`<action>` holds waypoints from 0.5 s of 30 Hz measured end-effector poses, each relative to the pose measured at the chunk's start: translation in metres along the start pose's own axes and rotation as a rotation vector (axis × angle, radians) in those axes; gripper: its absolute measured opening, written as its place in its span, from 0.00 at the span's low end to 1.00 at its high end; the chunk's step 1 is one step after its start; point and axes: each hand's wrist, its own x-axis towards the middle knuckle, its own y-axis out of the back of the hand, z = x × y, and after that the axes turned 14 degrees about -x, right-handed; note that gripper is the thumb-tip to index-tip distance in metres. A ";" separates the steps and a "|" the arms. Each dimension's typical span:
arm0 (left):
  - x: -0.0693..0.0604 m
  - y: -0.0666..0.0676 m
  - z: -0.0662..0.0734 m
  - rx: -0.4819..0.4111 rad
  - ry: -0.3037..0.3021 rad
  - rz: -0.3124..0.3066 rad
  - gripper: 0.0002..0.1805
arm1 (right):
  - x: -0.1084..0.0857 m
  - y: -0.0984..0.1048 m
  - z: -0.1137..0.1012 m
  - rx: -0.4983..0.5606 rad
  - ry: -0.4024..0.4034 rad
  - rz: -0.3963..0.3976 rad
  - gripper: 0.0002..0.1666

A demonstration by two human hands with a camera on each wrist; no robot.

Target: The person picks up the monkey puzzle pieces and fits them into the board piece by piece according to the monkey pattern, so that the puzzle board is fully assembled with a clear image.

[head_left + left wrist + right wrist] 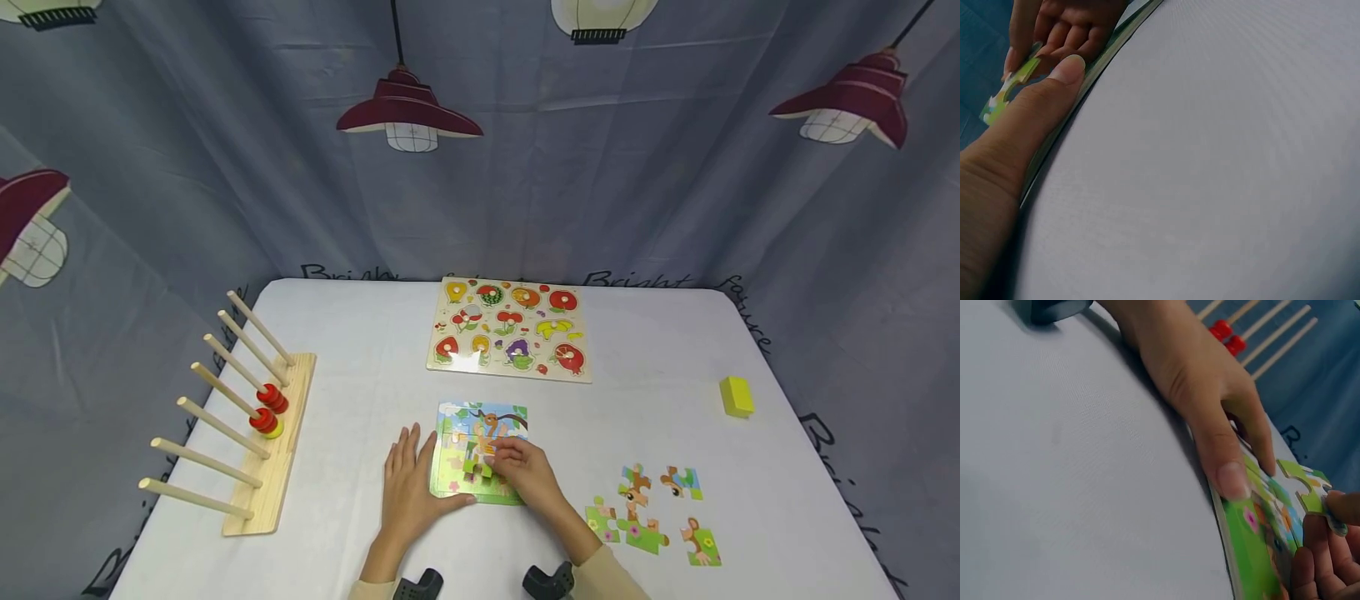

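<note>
On the white table lies a jigsaw board with a cartoon animal picture, partly filled with pieces. My left hand rests at its left side, fingers straight, with the thumb along the near edge. My right hand pinches a green jigsaw piece just above the board. In the right wrist view this piece is tilted between thumb and fingers, raised off the board. The left wrist view shows the left thumb at the board's edge and the held piece beyond it.
Several loose jigsaw pieces lie right of the right forearm. Behind the board is a wooden fruit puzzle. A peg rack with red and yellow beads stands left; a yellow block sits far right.
</note>
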 end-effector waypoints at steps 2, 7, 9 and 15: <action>0.000 0.000 0.000 0.003 -0.004 0.000 0.64 | 0.007 -0.007 -0.003 -0.003 0.029 -0.010 0.16; -0.001 -0.001 0.000 0.008 -0.015 0.002 0.64 | 0.029 -0.024 0.005 -0.064 0.082 0.006 0.16; 0.000 -0.001 -0.001 0.011 -0.014 0.002 0.64 | 0.035 -0.028 0.007 -0.117 0.103 0.031 0.15; 0.000 -0.002 -0.001 0.017 -0.027 0.013 0.64 | 0.042 -0.036 0.006 -0.243 0.144 0.110 0.13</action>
